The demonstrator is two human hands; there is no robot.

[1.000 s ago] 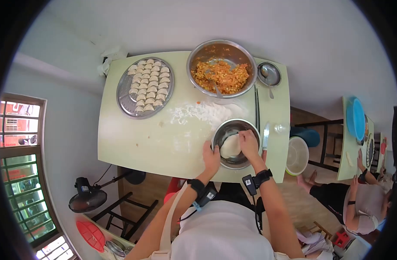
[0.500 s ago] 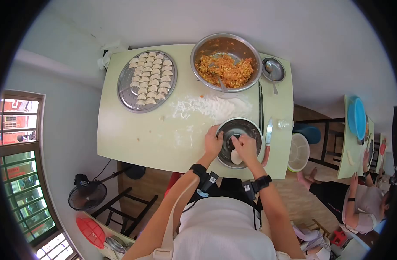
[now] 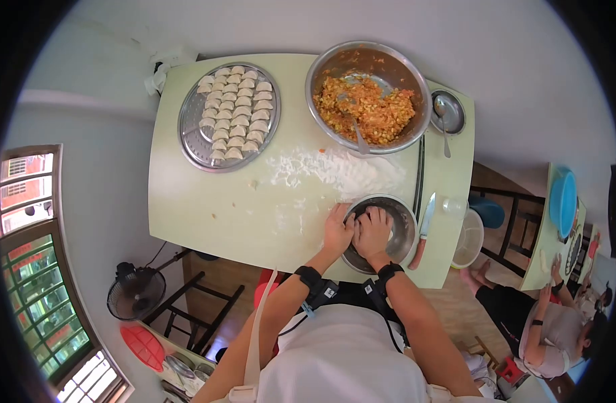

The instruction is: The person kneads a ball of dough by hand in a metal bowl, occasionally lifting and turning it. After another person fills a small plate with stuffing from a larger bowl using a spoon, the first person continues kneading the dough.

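Note:
A steel mixing bowl (image 3: 405,236) sits near the table's front edge. My left hand (image 3: 338,232) is at its left rim, fingers closed on the edge and thumb toward the inside. Inside the bowl my right hand (image 3: 373,234) curls its fingers downward beside my left thumb. Beneath it is the dough (image 3: 390,235), mostly hidden, with only a pale bit showing at the side. Loose flour (image 3: 362,176) covers the tabletop just behind the bowl.
A round tray (image 3: 194,138) of folded dumplings lies at the back left. Behind the flour stands a large bowl of orange filling (image 3: 365,111) with a spoon. A knife (image 3: 425,225), chopsticks (image 3: 419,174) and a small bowl (image 3: 456,111) are at the right. Another person (image 3: 553,329) works farther right.
My right hand has shifted left within the bowl, closer to my left hand, and now covers the dough that showed before. The view has shifted slightly.

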